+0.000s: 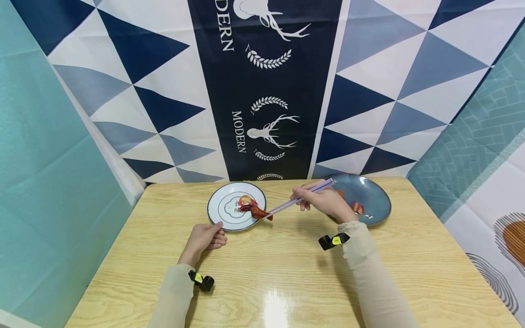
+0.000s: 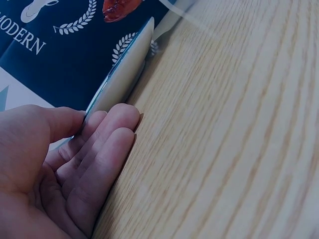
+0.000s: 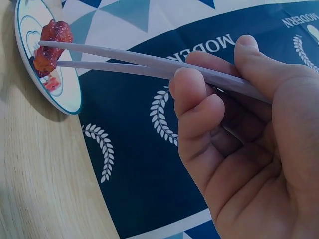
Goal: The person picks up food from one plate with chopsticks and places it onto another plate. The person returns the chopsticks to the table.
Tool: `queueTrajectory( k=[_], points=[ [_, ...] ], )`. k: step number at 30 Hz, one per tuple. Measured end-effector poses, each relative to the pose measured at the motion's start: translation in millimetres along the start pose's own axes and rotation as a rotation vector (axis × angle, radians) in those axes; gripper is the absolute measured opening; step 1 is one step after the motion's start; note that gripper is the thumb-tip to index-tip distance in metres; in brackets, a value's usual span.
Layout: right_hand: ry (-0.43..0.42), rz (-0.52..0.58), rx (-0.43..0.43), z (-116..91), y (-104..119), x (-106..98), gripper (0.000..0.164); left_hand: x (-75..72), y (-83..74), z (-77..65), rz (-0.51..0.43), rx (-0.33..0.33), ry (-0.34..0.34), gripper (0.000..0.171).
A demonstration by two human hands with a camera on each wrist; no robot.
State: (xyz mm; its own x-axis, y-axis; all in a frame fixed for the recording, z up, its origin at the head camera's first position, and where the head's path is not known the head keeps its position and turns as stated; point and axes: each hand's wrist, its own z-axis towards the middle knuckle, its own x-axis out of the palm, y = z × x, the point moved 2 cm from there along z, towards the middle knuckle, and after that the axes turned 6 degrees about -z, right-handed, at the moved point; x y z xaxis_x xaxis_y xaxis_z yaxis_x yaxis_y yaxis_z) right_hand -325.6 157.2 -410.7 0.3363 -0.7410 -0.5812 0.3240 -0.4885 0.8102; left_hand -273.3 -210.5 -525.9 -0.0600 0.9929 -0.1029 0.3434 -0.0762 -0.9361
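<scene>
My left hand (image 1: 207, 238) pinches the near-left rim of a white plate (image 1: 221, 207) with a dark blue edge. Its thumb lies on top and the fingers are below, and the left wrist view shows that rim raised off the table. Purple chopsticks (image 1: 287, 204) are held by my right hand (image 1: 321, 200). Their tips grip a glossy red-brown piece of food (image 1: 257, 212), like a glazed meat piece, over the plate's right side. A red and yellow food piece (image 1: 247, 201) is beside it on the plate; the right wrist view partly hides it.
A blue-grey plate (image 1: 379, 196) stands at the back right, partly behind my right hand, with red food pieces (image 1: 357, 208) and small white bits on it. The wooden table (image 1: 262, 269) meets a patterned cloth backdrop (image 1: 270, 91) at its far edge.
</scene>
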Motion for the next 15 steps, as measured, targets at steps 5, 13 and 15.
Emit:
queueTrajectory(
  k=[5,13,15],
  points=[
    [-0.004,0.034,-0.020,1.7,0.9,5.0,0.033,0.0,-0.2,0.0,0.005,0.000,0.000,0.040],
    [-0.025,-0.006,-0.058,6.6,4.2,11.4,0.037,0.3,-0.4,0.8,-0.002,0.000,-0.003,0.039],
    [-0.024,-0.014,-0.048,7.3,4.4,12.6,0.037,0.4,-0.2,0.9,-0.003,-0.003,-0.004,0.039]
  ],
)
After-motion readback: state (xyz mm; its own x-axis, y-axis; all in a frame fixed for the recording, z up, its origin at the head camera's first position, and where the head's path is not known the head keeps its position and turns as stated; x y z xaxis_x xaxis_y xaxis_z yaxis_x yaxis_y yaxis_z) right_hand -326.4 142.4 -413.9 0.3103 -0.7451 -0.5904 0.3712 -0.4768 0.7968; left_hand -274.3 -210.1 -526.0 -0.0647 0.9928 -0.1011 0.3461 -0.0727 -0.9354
